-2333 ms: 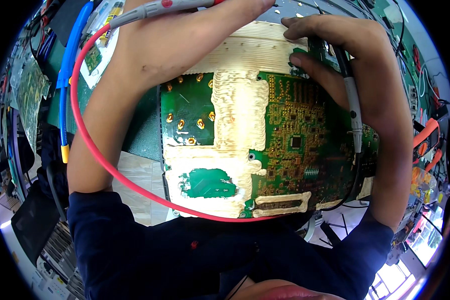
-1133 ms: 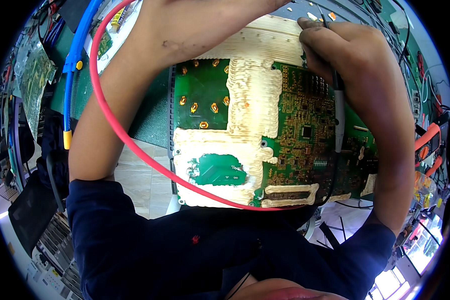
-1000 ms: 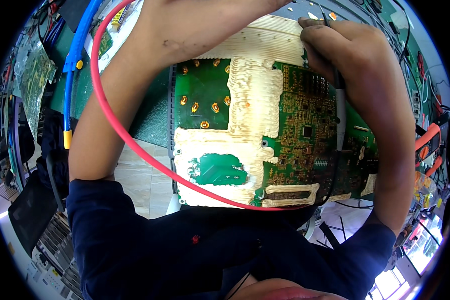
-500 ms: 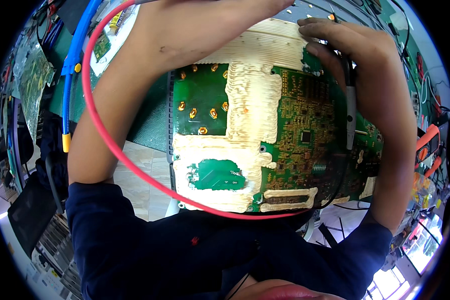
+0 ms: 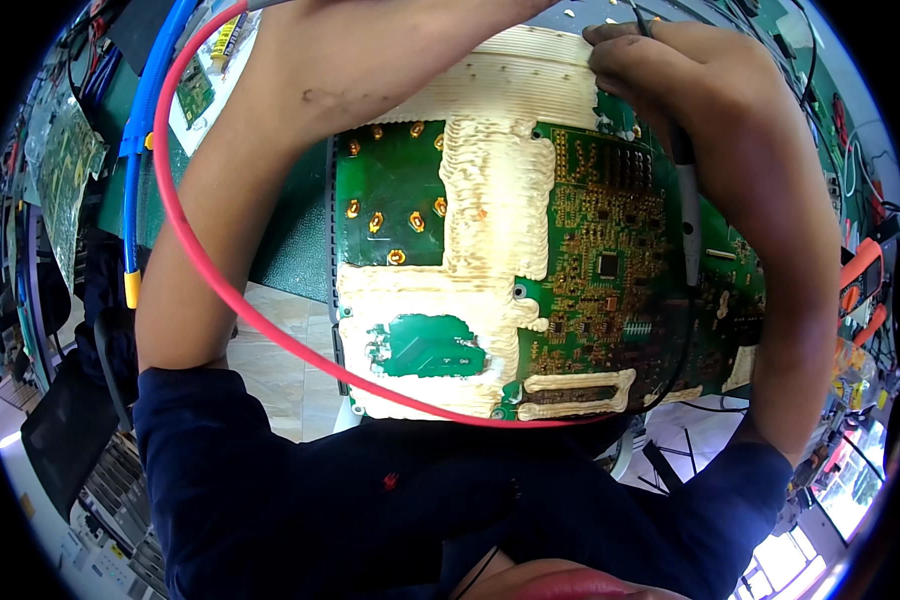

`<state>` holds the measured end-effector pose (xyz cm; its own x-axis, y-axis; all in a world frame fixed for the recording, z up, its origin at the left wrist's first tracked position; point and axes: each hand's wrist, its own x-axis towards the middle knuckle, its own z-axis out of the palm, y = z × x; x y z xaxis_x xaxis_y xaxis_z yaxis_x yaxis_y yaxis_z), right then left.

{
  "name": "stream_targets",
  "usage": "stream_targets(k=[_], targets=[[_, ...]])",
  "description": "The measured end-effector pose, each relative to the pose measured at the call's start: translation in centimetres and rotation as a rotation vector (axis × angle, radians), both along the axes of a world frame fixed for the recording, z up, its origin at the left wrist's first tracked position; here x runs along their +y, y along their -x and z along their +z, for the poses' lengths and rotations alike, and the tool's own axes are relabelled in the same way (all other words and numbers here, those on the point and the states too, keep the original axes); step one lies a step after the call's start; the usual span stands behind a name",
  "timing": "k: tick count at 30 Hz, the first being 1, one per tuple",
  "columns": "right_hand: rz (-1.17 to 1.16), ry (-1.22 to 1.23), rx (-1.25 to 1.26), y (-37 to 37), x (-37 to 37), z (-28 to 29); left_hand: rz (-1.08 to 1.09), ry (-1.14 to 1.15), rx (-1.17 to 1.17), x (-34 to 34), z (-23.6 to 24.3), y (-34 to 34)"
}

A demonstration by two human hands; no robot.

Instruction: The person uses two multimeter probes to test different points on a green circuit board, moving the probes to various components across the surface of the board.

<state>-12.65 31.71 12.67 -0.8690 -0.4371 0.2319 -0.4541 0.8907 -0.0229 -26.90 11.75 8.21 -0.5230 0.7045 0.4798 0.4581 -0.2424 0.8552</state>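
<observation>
A large green circuit board [image 5: 430, 345] with thick cream coating strips [image 5: 495, 215] lies in front of me. Its right half is dense with small chips. My right hand [image 5: 720, 100] is closed on a black and grey test probe [image 5: 688, 215] over the board's upper right. The probe's thin tip shows beyond the fingers, and a black lead [image 5: 686, 345] hangs from its back end. My left hand [image 5: 410, 50] reaches over the upper left, partly cut off by the top edge. A red lead's grey end [image 5: 262, 3] runs in beside it, the back of a second test probe.
The red lead [image 5: 220, 275] loops across the board's lower edge. At left hang a blue cable [image 5: 138, 215] with a yellow end and a bagged board [image 5: 65, 165]. A smaller green board [image 5: 196, 92] lies beyond my left forearm. An orange-cased meter [image 5: 858, 275] stands at right.
The board sits slightly farther left and up in view. My right hand and its probe have shifted a little the same way, and the probe tip now shows farther left.
</observation>
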Motion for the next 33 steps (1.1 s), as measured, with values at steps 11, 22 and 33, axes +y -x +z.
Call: stream_targets(k=[11,22,33], targets=[[0.018,-0.189,0.08,0.0,-0.4,0.2,0.068,0.048,0.051,0.0,1.1,-0.8],[0.002,-0.101,0.133,0.2,-0.5,-0.2,0.08,0.015,0.082,0.1,0.0,0.2],[0.027,0.256,0.044,1.0,1.0,-0.2,0.013,-0.086,0.06,0.2,-0.5,0.5]])
